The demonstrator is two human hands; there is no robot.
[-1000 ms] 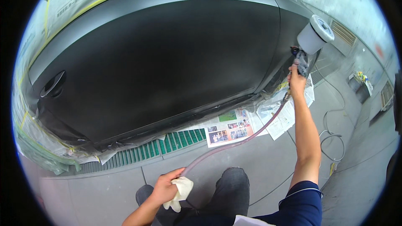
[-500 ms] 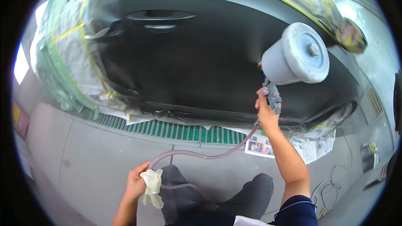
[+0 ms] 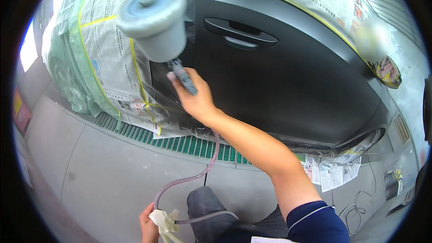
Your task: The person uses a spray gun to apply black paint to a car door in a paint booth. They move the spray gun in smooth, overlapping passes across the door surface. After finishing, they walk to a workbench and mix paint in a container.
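Observation:
My right hand (image 3: 198, 96) is wrapped round the handle of a paint spray gun (image 3: 182, 77), held up at the left end of a dark car door (image 3: 274, 85). A large pale cup (image 3: 155, 22) with a round lid sits on top of the gun and hides part of the masking paper. From the gun's grip a mauve air hose (image 3: 191, 179) curves down to my left hand (image 3: 148, 222), which is closed round it low in front of my legs. A crumpled cream cloth or glove (image 3: 164, 222) hangs at that same hand.
Newspaper (image 3: 108, 49) edged with yellow tape covers the car left of and above the door. Green-tinted plastic film (image 3: 67, 72) drapes further left. Below the car runs a floor grate (image 3: 193, 148). A wrapped mirror (image 3: 388, 72) juts out at right; a thin hose (image 3: 355, 211) lies coiled on the floor.
My right hand has swept the spray gun far left, from the door's right part to its left end. The hose has followed. My left hand appears slightly lower, still on the hose.

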